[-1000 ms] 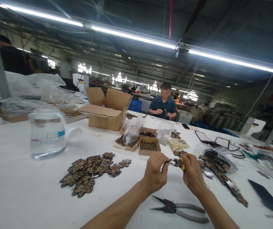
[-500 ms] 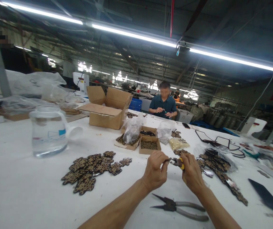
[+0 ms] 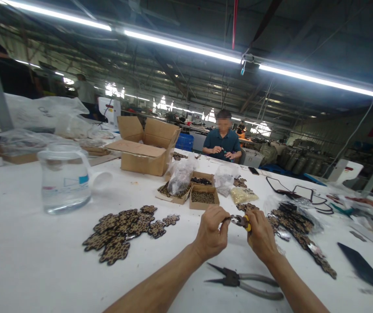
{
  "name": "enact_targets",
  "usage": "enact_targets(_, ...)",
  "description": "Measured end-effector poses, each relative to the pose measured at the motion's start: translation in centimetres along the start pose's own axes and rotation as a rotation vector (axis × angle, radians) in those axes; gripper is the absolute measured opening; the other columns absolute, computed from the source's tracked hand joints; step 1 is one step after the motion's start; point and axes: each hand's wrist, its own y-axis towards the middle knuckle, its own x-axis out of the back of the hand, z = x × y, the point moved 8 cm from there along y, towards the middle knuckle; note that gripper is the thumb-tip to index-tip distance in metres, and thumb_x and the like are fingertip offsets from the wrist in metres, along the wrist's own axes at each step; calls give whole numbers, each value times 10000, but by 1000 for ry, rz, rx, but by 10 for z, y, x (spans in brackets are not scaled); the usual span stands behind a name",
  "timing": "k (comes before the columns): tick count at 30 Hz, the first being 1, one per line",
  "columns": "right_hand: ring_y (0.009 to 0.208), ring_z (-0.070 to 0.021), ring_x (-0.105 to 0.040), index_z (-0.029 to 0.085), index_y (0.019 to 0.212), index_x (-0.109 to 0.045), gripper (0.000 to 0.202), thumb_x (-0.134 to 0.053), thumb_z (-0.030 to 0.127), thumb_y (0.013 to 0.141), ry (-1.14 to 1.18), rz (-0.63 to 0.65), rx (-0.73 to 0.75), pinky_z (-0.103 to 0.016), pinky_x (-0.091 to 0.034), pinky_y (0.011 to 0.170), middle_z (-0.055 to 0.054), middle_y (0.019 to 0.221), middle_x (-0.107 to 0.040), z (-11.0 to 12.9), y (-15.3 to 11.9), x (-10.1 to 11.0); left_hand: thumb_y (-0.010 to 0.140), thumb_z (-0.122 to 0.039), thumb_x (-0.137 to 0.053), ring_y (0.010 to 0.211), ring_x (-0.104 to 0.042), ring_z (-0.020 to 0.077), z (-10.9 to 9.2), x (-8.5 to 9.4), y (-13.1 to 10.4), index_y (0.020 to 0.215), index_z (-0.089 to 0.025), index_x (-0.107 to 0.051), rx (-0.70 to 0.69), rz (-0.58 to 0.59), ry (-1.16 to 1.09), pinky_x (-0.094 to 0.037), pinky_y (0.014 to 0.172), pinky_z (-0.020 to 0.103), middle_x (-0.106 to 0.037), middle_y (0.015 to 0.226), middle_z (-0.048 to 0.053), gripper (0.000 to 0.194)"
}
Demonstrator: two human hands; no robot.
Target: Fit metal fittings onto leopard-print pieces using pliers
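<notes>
My right hand [image 3: 260, 232] is closed round the yellow handles of small pliers [image 3: 242, 221], whose jaws point left. Right at the jaw tips, my left hand [image 3: 213, 230] pinches something too small to make out. Below both hands, grey-handled long-nose pliers [image 3: 241, 280] lie on the white table [image 3: 42, 265] with their jaws apart. Leopard-print pieces with dark edges [image 3: 121, 228] form a pile to the left, and more of them [image 3: 299, 230] lie beyond my right hand. Just past my hands stands a small box of brass-coloured bits [image 3: 203, 197].
A clear water jug [image 3: 64, 178] stands at the left, near an open cardboard box [image 3: 143, 163]. Plastic bags [image 3: 181, 174] lie among the small boxes. Across the table sits a person [image 3: 222, 139]. A dark flat sheet [image 3: 365, 267] lies at the right.
The view has shifted very slightly. Both hands hold nearly the same pose, with the pliers still at my left fingertips.
</notes>
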Motion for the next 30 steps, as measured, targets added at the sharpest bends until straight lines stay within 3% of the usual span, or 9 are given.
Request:
enact_targets(11, 1002, -274, -529, 204, 1122, -541, 341, -469, 28, 839, -17, -13, -18, -420, -461, 844, -108, 1043, -574, 3, 1, 6, 869, -132, -499, 752, -531, 202, 0, 1, 0, 826, -187, -560, 3, 5, 5, -396, 712, 359, -588, 769, 64, 93)
enact_targets(30, 964, -269, -533, 201, 1098, -551, 301, -475, 45, 852, -44, -20, -11, -393, -451, 810, -95, 977, -567, -2, -3, -1, 857, -115, -518, 756, -549, 205, 1, -1, -1, 857, -184, -581, 21, -11, -13, -411, 703, 356, -608, 772, 62, 93)
